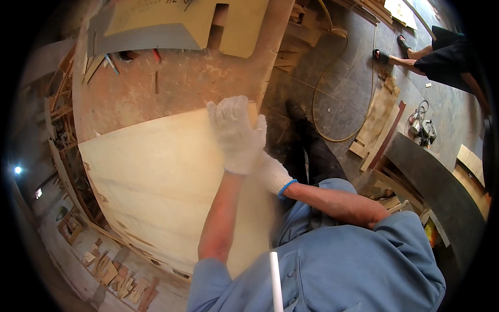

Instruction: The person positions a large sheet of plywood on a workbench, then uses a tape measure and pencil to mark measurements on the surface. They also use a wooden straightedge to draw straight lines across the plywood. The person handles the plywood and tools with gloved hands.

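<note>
A pale plywood sheet [156, 171] lies on a worn brown worktable [176, 88], covering its near part. My left hand [235, 130], in a white knit glove, rests on the sheet close to its far right corner. Its fingers stretch away from me, with the thumb out to the right. My right hand [271, 174], gloved in white with a blue cuff, is at the sheet's right edge, just behind the left one. The left hand hides its fingers, and motion blurs the area where the two meet.
Flat templates [234, 26] lie at the table's far end, near a blue pen [111, 64]. Wood scraps [112, 270] fill the left floor. To the right are a looping hose [325, 135], planks [377, 119], a power tool [423, 127], a curved dark board [431, 171] and another person [447, 60].
</note>
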Motion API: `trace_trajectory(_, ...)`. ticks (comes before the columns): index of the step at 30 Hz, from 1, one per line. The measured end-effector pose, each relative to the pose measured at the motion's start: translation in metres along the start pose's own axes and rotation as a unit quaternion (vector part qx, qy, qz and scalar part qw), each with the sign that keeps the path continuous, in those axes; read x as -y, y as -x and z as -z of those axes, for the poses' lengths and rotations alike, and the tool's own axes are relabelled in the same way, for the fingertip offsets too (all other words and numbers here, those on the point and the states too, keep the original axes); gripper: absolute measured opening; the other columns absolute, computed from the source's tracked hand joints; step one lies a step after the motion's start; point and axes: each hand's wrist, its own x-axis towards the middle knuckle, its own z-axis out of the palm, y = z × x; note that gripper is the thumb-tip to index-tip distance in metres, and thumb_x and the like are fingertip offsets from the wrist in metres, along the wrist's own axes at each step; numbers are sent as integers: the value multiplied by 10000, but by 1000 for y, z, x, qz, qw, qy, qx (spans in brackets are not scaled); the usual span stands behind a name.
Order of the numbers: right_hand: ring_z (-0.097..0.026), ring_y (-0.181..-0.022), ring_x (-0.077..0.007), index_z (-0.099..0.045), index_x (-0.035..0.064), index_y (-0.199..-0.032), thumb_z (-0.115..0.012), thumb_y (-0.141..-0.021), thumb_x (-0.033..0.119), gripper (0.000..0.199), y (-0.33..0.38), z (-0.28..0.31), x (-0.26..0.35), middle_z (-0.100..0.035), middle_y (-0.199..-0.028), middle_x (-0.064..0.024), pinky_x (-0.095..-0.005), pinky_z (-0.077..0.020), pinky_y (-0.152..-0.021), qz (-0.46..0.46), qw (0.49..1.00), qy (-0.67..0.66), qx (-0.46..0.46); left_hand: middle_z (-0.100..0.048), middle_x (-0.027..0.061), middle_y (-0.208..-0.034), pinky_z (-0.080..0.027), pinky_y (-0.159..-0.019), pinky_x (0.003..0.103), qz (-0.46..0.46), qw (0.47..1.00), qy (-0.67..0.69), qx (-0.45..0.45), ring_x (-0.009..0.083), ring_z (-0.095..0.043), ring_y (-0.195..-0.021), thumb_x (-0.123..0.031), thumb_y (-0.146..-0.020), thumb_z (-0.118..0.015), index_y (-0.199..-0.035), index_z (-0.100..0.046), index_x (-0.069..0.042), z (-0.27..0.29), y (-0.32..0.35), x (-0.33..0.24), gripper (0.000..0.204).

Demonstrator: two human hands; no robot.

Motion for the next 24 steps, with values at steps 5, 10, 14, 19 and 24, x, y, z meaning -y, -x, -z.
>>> trace_trajectory(5, -654, -1107, -379, -623, 25, -1245, -660, -904, 414, 519, -14, 2, -19, -685, -1181, -225, -430, -495, -960, 1, 999, -37, 14, -568, 114, -1180, -257, -1192, 620, -9, 1000, 14, -21, 330, -517, -1200, -209, -775, -781, -1212, -544, -59, -5, -1, 6, 519)
trace_trajectory(10, -674, -1030, -298, -684, 14, -1182, -678, -911, 391, 465, -14, 37, 13, -723, -1091, -178, -386, -496, -944, -81, 983, -109, 123, -570, 110, -1180, -262, -1183, 630, -16, 999, 27, -35, 334, -515, -1191, -200, -764, -789, -1208, -544, -67, -11, -3, 13, 524)
trace_trajectory(14, -680, -1016, -292, -703, 18, -1183, -663, -939, 371, 431, -17, 42, 18, -728, -1106, -184, -386, -497, -940, -82, 980, -117, 140, -569, 129, -1243, -247, -1197, 612, -5, 999, 40, -35, 327, -505, -1247, -182, -770, -781, -1199, -567, -103, -12, -3, 13, 487)
trace_trajectory(19, -684, -1017, -295, -711, 22, -1168, -644, -959, 390, 428, -23, 48, 19, -731, -1111, -194, -404, -501, -927, -92, 981, -23, 171, -466, 189, -1449, -232, -1198, 628, 29, 999, 21, 1, 392, -410, -1391, -186, -789, -771, -1343, -528, -77, -5, -1, 9, 615)
trace_trajectory(24, -678, -829, -175, -691, 10, -1175, -631, -962, 339, 397, -24, 57, 16, -750, -981, -139, -342, -538, -761, -54, 984, -14, 167, -429, 226, -1497, -212, -1203, 628, -15, 997, 78, -25, 410, -386, -1416, -188, -840, -723, -1455, -436, -29, -5, -2, 18, 697)
